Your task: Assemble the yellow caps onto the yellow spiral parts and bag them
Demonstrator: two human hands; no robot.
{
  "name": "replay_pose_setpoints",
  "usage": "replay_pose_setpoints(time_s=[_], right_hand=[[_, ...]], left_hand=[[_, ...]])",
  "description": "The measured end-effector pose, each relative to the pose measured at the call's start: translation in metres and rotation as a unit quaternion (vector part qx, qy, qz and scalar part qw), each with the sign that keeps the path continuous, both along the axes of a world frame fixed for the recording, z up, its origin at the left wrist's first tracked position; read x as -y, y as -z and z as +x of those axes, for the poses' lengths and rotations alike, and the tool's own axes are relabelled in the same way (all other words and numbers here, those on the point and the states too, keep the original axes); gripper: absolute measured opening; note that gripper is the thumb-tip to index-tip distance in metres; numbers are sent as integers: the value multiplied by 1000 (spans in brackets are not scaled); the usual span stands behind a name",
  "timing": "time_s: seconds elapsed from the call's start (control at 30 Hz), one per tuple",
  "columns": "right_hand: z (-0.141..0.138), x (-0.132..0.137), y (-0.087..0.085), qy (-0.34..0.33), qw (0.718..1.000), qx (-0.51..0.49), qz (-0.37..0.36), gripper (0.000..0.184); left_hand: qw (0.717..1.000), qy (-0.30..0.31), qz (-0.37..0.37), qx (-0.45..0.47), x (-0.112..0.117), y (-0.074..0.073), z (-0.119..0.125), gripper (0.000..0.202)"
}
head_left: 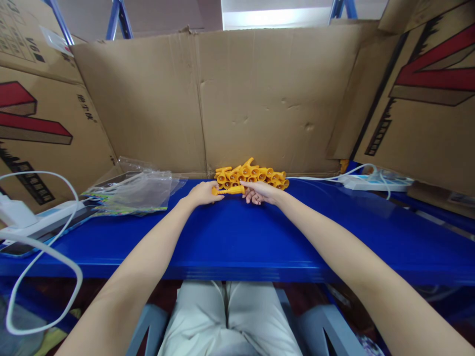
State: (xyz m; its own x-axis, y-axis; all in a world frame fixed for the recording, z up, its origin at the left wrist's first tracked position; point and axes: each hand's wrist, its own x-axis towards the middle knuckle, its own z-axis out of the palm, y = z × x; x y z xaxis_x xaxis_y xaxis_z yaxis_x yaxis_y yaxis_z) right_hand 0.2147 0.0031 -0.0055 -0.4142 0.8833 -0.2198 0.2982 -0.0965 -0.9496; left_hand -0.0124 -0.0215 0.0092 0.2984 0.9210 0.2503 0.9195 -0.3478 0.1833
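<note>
Between my two hands lies a yellow plastic tube (232,190) with ridges and a wider end, held level just above the blue table. My left hand (202,193) has its fingers closed on the tube's left end. At the right end, my right hand (261,192) pinches it with thumb and forefinger, the other fingers curled below. Right behind the hands, a pile of similar yellow tubes (254,173) is stacked against the cardboard, most with their round open ends facing me. The hands hide part of the pile's lower edge.
Clear plastic bags (144,190) lie in a stack to the left. A power strip with a white cable (44,217) is at the far left, another power strip (374,183) at the right. Cardboard walls (274,99) enclose the blue table (241,237) at back and sides.
</note>
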Motion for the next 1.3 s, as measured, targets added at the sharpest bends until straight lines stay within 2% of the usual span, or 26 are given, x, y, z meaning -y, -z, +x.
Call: replay_pose_setpoints(time_s=[0.13, 0.3, 0.4, 0.5, 0.57, 0.63, 0.73, 0.83, 0.9, 1.0, 1.07, 1.2, 1.3], right_hand=[[-1, 8, -5, 12, 999, -15, -26, 42], [-9, 21, -11, 2, 990, -137, -33, 21], [-15, 24, -16, 59, 981, -186, -15, 8], [-16, 23, -26, 116, 966, -229, 11, 7], [-14, 21, -36, 142, 956, -256, 35, 8], [-12, 18, -47, 161, 946, -270, 74, 8], [-13, 11, -59, 181, 936, -258, 155, 9], [-20, -2, -62, 202, 923, -184, 272, 12], [-26, -13, -59, 208, 900, -106, 368, 16], [-36, -31, -49, 200, 839, 25, 506, 22], [-40, -40, -41, 185, 796, 97, 568, 27], [-49, -46, -28, 136, 741, 283, 593, 35], [-55, -40, -22, 70, 685, 432, 583, 33]], left_hand=[[1000, 3, 9, 15, -1, 0, 0, 37], [999, 5, 45, 19, -3, 2, -2, 43], [997, 35, 39, 61, -5, 4, -4, 53], [986, 59, 74, 136, -7, 6, -5, 77], [978, 55, 106, 170, -9, 7, -5, 84], [977, 50, 119, 171, -10, 7, -7, 76], [984, 40, 114, 133, -12, 8, -9, 51], [992, 19, 85, 94, -13, 10, -12, 28], [994, 11, 72, 78, -15, 11, -14, 22], [996, 7, 65, 66, -16, 13, -16, 22], [996, 6, 58, 63, -17, 13, -16, 23], [997, 3, 53, 61, -18, 15, -16, 23], [997, 2, 57, 55, -19, 15, -16, 23]])
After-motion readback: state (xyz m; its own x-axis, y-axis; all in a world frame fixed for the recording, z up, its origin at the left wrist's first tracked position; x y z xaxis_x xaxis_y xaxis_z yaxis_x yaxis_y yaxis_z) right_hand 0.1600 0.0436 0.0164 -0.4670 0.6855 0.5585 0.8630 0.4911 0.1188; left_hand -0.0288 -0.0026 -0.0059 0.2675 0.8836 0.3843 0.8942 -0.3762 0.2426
